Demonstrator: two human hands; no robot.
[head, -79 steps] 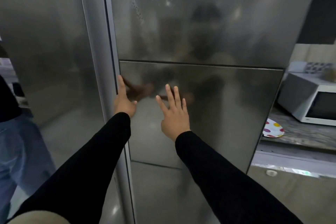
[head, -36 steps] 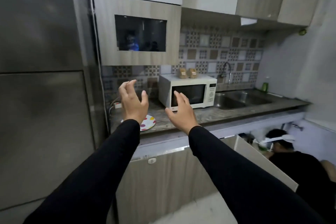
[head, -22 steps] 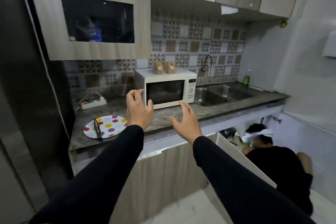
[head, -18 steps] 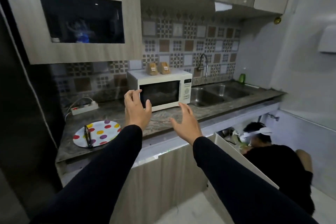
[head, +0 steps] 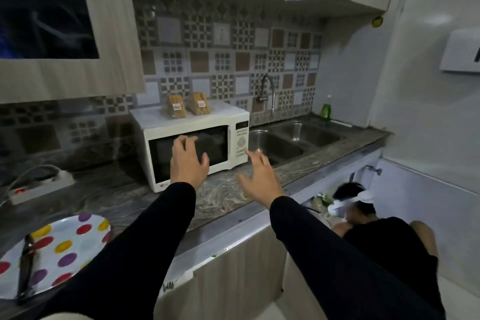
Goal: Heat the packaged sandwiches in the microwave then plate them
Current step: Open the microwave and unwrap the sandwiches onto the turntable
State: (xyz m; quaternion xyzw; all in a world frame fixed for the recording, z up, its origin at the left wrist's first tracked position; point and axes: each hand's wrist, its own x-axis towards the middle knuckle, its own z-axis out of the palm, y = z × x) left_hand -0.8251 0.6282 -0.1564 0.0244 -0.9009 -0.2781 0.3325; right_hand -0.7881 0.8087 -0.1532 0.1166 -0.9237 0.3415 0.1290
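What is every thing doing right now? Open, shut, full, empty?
microwave: door shut, window dark.
packaged sandwiches: two, wrapped, upright on the microwave.
left hand: fingers spread, holding nothing.
right hand: fingers spread, holding nothing.
spotted plate: no food, a dark utensil lies on it.
sink: two basins, no dishes seen.
faucet: no water seen running.

Count from where I stand: two packaged sandwiches, one point(head: 176, 106) and the other point(head: 198, 103), side by side on top of one microwave point(head: 192, 135). One spotted plate point(head: 67, 244) on the tabletop point(head: 124, 197), with one dark utensil point(head: 26, 267) lying on it (kind unclear). One power strip point(head: 39, 186). One double sink point(head: 293, 138), two basins, one tap point(head: 267, 88). One green bottle point(head: 326, 109). One other person point(head: 384, 239) crouched below.
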